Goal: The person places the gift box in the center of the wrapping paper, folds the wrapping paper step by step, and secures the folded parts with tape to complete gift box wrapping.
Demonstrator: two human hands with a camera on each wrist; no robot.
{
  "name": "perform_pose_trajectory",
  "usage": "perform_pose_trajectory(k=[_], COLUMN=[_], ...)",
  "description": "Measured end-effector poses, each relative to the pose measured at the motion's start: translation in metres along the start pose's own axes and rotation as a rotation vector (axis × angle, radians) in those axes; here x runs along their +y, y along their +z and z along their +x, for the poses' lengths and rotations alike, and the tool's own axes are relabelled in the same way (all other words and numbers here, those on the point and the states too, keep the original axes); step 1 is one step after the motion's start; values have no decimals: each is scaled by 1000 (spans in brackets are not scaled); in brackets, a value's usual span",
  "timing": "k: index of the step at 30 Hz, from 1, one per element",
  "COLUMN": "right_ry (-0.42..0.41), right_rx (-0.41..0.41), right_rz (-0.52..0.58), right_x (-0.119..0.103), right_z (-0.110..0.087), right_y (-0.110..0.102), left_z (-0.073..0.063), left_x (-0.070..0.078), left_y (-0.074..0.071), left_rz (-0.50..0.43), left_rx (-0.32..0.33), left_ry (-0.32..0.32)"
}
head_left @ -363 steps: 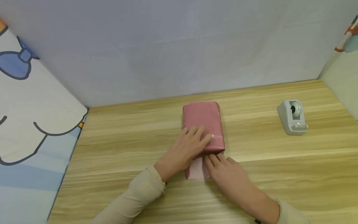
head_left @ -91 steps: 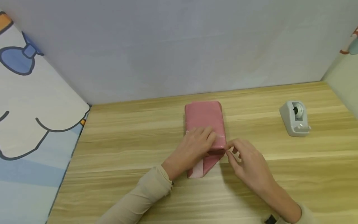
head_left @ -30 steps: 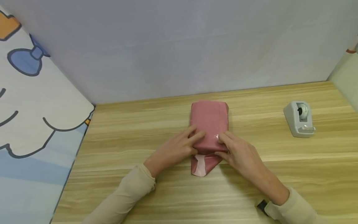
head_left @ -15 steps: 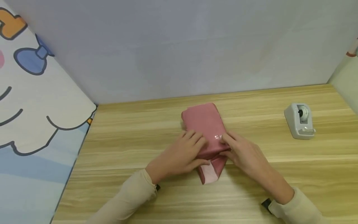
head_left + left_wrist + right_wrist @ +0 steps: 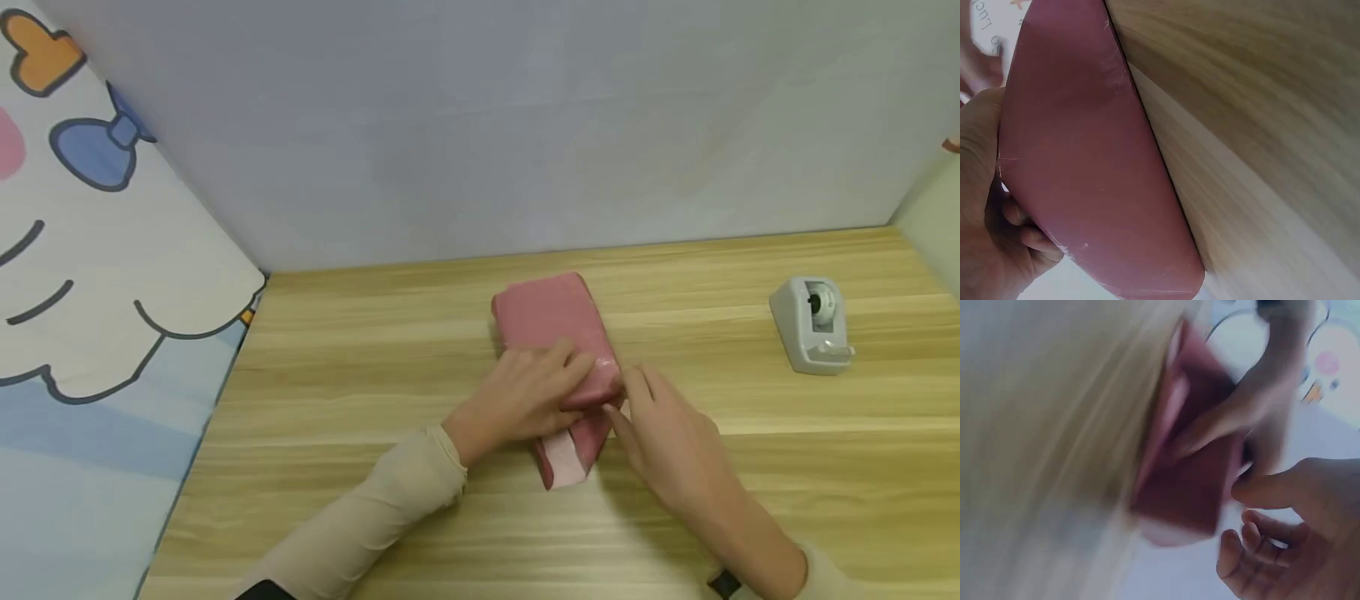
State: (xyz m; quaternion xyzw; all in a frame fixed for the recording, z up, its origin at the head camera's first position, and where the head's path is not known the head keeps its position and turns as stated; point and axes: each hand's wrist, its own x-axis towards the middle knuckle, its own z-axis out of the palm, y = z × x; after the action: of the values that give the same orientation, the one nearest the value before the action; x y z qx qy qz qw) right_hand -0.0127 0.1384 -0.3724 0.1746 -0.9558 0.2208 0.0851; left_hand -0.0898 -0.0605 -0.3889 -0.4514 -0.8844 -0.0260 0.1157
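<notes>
In the head view a box-shaped package in pink wrapping paper (image 5: 551, 312) lies slightly turned on the table, shiny clear tape near its near end. A folded paper flap (image 5: 566, 458) with a pale inner side sticks out at that end. My left hand (image 5: 521, 392) holds the package, bent fingers on top and thumb against the end face; in the right wrist view that thumb presses the folded paper (image 5: 1188, 481). At the near right corner is my right hand (image 5: 675, 446), thumb and fingers apart and loosely bent. Blur hides whether its fingertips touch the paper.
A grey tape dispenser (image 5: 810, 325) with a clear roll stands at the right of the wood-grain table (image 5: 360, 350). Behind the table rises a plain grey wall (image 5: 525, 125). A cartoon-printed panel (image 5: 150, 250) borders the left side.
The package has turned slightly since a second ago. My left hand has moved right across its top, and the right hand has drawn from the top edge to the corner's side.
</notes>
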Motion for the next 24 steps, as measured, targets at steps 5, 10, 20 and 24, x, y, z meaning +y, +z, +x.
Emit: perform_pose_trajectory(k=[5, 10, 20, 24], right_ry=[66, 44, 7, -23], right_rx=[-179, -304, -258, -191], right_rz=[20, -6, -33, -4], right_x=[-27, -36, -35, -30], right_z=[-24, -24, -16, -16], right_y=[10, 39, 44, 43], left_z=[4, 5, 5, 5], left_x=[1, 3, 3, 3], left_y=[0, 0, 4, 4], left_rz=[11, 9, 14, 24], left_rx=[-37, -55, -22, -20], left_ry=[-23, -33, -26, -32])
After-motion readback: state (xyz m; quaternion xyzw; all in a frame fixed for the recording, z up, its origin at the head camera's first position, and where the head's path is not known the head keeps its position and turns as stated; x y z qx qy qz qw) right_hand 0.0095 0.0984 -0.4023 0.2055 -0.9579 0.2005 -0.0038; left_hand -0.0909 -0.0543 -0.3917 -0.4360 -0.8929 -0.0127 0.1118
